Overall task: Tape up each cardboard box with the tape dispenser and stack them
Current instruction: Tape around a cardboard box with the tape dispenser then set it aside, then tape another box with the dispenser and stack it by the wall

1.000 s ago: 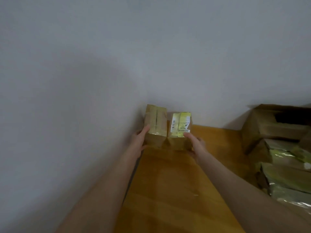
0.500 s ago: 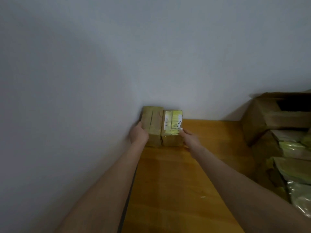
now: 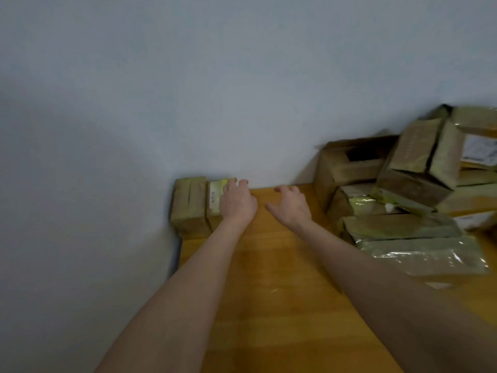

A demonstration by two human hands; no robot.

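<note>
Two small taped cardboard boxes stand side by side in the far left corner of the wooden table [image 3: 282,278], against the wall. The left box [image 3: 188,204] is plain brown. The right one [image 3: 213,200] carries a white and yellow label. My left hand [image 3: 236,201] lies over the labelled box with relaxed fingers, hiding most of its top. My right hand [image 3: 291,205] hovers open above the bare table to the right of the boxes, holding nothing. No tape dispenser is in view.
A heap of cardboard boxes [image 3: 411,184], several wrapped in shiny tape, fills the table's right side; one open box [image 3: 349,168] stands against the wall. The white wall [image 3: 242,76] runs behind and to the left.
Both hands have let go of the two boxes, now pushed into the corner. My left hand moved right onto the labelled box; my right hand drew off to the right. The view swung right.
</note>
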